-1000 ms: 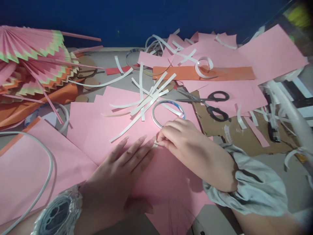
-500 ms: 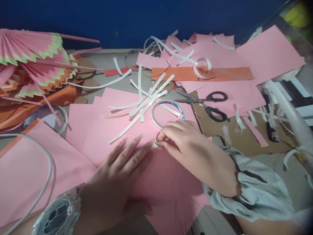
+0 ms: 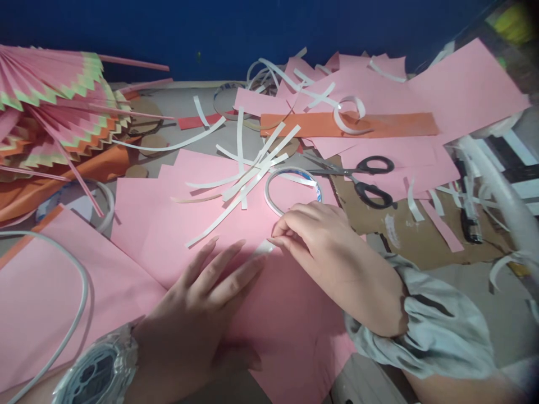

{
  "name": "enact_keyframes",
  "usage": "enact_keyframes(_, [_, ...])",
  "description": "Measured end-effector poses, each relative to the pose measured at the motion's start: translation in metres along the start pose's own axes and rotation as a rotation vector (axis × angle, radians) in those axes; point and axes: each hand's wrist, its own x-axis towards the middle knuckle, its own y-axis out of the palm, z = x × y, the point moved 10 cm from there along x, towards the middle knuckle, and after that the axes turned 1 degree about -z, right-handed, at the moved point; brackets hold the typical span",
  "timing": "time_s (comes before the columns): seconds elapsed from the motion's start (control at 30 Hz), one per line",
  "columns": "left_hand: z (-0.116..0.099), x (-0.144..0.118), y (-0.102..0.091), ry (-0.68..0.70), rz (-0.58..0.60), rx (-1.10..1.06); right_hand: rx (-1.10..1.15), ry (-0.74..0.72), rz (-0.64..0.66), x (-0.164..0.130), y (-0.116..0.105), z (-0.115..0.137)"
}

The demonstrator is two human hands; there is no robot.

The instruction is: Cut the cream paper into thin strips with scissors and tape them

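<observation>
My left hand (image 3: pixel 219 297) lies spread on a pink paper sheet (image 3: pixel 168 252), its index fingertip beside a short piece of white tape (image 3: pixel 264 247) stuck on the sheet. At the right end of that piece my right hand (image 3: pixel 320 241) pinches with thumb and index finger; the pinched tape end is mostly hidden. Just behind the right hand a narrow tape roll (image 3: pixel 268 197) with a blue-printed core rests on the paper, its near edge covered by the hand. Several loose white strips (image 3: pixel 252 179) are heaped beyond my hands.
Black-handled scissors (image 3: pixel 373 196) lie right of the roll, over brown cardboard (image 3: pixel 404 235). Behind are an orange strip (image 3: pixel 311 126) and pink sheets (image 3: pixel 467 90). At left stand pleated pink paper fans (image 3: pixel 50 84), with a white cable (image 3: pixel 84 292) nearer me. A pen (image 3: pixel 469 224) lies at right.
The left index finger has drawn back a little from the white tape piece, so more of it shows. The tape roll has shifted slightly to the right. My right hand still pinches at the same spot.
</observation>
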Motion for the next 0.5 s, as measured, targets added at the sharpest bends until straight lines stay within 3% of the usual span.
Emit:
enact_keyframes(0.2, [-0.0033, 0.0003, 0.0015, 0.073, 0.010, 0.001, -0.010, -0.008, -0.005, -0.0001, 0.0017, -0.0013])
enact_keyframes(0.5, [-0.0034, 0.0033, 0.0047, 0.069, 0.095, 0.025, -0.014, -0.038, -0.006, 0.0051, -0.0008, -0.0014])
